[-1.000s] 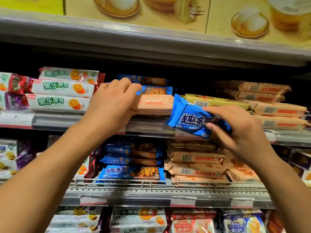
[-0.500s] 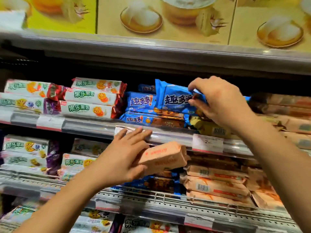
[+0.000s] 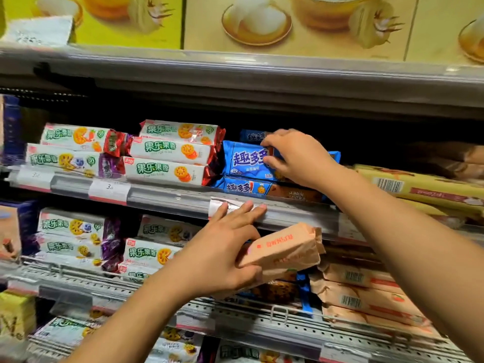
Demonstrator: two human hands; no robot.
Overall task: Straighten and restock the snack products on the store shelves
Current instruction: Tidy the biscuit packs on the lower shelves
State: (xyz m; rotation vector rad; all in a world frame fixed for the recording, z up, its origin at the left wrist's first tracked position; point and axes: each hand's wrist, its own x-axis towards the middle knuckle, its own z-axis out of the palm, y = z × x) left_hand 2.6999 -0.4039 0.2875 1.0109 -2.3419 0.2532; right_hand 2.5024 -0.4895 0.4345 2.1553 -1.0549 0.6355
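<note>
My right hand grips a blue cookie pack lying on top of a stack of blue packs on the upper snack shelf. My left hand holds a peach-coloured wrapped pack in front of the shelf below, thumb under it and fingers spread above. The pack tilts up to the right, near the stack of matching peach packs.
White fruit-biscuit packs are stacked left of the blue ones on the upper shelf, and more on the lower shelf. Yellow and peach packs lie at the right. Price tags line the shelf rails. Yellow boxes stand on top.
My right hand has carried the blue pack from the shelf front up onto the blue stack. My left hand has brought the peach pack down from the upper shelf to the lower one.
</note>
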